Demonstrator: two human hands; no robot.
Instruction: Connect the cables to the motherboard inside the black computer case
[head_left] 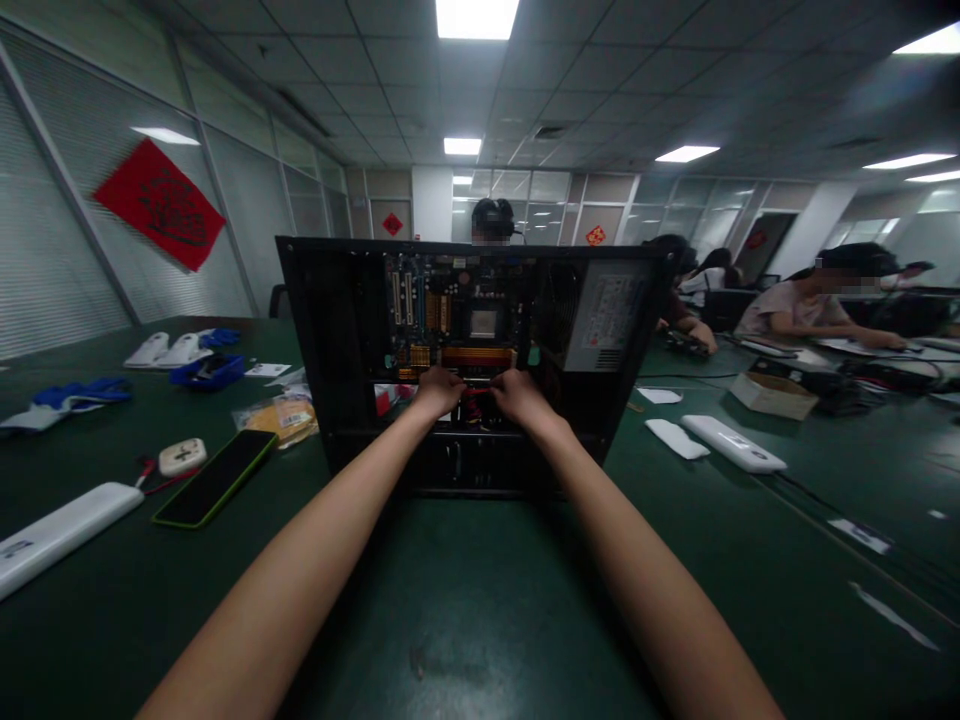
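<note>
An open black computer case (465, 465) stands upright on the green table, its inside facing me. Within it are a motherboard (435, 275) with a bare square processor (483, 323), orange memory slots (476, 357) and a power supply (606, 310) at the upper right. Just below the memory slots, my left hand (439, 391) and my right hand (520, 396) are closed, fingertips pinched close together. A thin red cable (478, 391) runs between them, apparently gripped at both sides. More of it hangs coiled below. Its ends are hidden by my fingers.
On the left lie a phone (219, 480), a white power bank (64, 530), a small white case (182, 457), a blue tray (207, 371), gloves (82, 393) and a plastic bag (281, 418). Another white power bank (733, 443) and an open box (772, 394) are right. Several people sit beyond.
</note>
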